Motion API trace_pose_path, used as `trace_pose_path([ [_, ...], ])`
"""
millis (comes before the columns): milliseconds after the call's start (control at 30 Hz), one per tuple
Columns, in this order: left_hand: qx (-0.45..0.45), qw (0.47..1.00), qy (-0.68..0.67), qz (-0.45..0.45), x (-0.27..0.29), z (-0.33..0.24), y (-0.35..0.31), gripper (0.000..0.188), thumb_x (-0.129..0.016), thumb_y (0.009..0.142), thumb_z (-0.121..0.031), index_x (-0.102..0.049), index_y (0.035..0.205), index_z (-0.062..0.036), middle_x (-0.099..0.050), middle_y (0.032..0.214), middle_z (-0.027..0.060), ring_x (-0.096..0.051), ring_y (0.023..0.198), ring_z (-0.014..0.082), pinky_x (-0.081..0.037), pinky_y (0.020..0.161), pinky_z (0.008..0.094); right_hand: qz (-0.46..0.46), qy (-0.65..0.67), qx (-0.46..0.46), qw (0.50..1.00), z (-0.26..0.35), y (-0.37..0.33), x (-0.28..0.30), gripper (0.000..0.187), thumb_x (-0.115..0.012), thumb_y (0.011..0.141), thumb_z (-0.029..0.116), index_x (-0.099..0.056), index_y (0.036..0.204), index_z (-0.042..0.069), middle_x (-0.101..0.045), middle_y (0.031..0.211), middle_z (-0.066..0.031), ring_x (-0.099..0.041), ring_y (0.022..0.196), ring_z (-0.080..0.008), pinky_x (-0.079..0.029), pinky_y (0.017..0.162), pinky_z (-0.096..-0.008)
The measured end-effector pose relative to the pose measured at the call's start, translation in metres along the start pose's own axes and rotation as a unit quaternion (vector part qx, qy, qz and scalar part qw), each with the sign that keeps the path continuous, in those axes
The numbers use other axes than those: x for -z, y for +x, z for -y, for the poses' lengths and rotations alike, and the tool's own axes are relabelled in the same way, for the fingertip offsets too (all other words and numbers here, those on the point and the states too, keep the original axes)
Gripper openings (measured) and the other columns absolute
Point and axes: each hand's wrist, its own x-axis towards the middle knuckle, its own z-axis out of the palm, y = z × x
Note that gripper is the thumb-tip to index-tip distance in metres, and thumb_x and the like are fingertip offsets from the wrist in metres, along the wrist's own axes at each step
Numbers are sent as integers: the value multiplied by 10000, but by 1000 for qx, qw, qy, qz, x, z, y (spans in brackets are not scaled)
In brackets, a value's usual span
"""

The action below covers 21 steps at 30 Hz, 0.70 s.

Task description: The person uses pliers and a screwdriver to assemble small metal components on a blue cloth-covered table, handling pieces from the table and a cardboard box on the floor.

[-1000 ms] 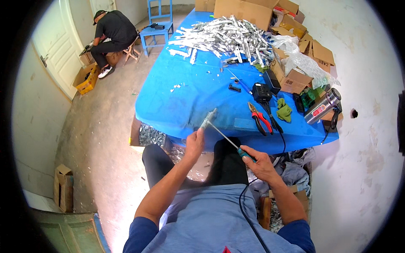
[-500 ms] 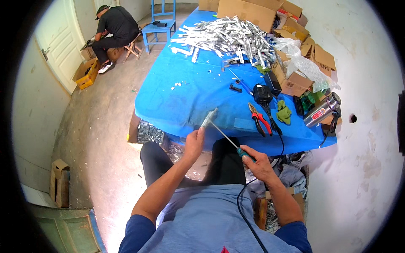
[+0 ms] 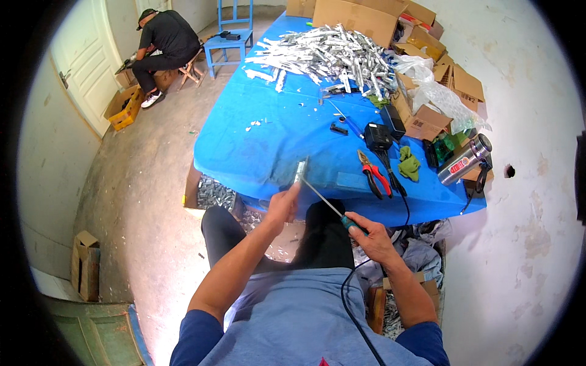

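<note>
My left hand (image 3: 283,206) is closed round the lower end of a narrow silvery-white strip-shaped part (image 3: 301,170), which points away from me over the near edge of the blue-covered table (image 3: 244,143). In my right hand (image 3: 372,236) is a screwdriver (image 3: 325,199), gripped by its teal handle. Its long metal shaft slants up to the left, and the tip meets the part's side just above my left fingers. Exactly what the tip touches is too small to tell. Farther back lies a big heap of similar silvery-white parts (image 3: 342,55).
Red-handled pliers (image 3: 375,175), a black power adapter (image 3: 378,135), a green cloth (image 3: 409,163) and a steel flask (image 3: 464,160) occupy the table's right side. Cardboard boxes (image 3: 430,122) line the wall. A dark cable (image 3: 348,299) crosses my lap. Another person (image 3: 168,43) sits at the far left.
My left hand has turned the silvery part more upright and shifted slightly right. The screwdriver stays against it, with my right hand almost in the same place.
</note>
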Motion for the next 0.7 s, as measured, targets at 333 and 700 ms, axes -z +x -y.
trace_pose_path([
  [333,-12,999,-34,-1,-3,7,10,483,-619,894,-493,-325,665,-186,-253,578,-54,-251,454,98,-182,413,281,-23,-5,15,1000,-10,5,14,392,-579,913,201,-584,1280,65,-644,837,-70,-586,703,-124,-496,692,-279],
  [700,-13,999,-34,-19,-5,2,5,490,-620,893,-488,-316,653,-188,-251,565,-58,-233,442,89,-162,413,275,25,7,-11,1000,-2,18,21,376,-569,925,187,-588,1283,76,-640,830,-52,-591,739,-126,-490,713,-277],
])
